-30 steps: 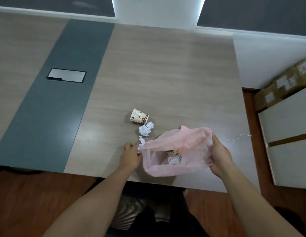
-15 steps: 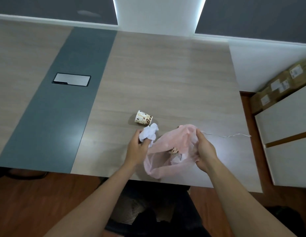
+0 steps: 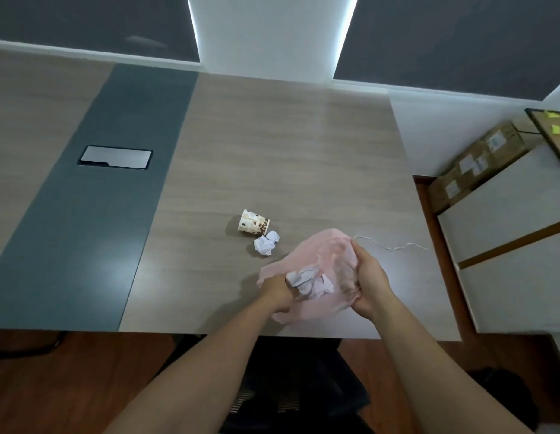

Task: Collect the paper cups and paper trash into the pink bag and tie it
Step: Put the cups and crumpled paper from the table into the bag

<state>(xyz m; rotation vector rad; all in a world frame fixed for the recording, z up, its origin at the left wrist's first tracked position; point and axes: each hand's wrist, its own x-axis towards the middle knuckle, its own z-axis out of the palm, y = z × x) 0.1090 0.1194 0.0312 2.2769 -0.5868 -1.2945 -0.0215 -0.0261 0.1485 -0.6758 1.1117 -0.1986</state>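
- A pink bag (image 3: 322, 249) lay on the near edge of a wood-grain table (image 3: 288, 145), its mouth facing the person.
- The left hand (image 3: 277, 291) was at the bag's mouth, fingers curled round a paper wad (image 3: 308, 281) that sat partly inside.
- The right hand (image 3: 369, 285) gripped the right side of the bag, plastic bunched in its closed fingers.
- A patterned paper cup (image 3: 253, 223) lay on its side beyond the bag, with a crumpled paper ball (image 3: 266, 243) touching it.
- A thin white string (image 3: 394, 246) trailed across the table to the right.
- Cardboard boxes (image 3: 479, 161) stood off to the right.
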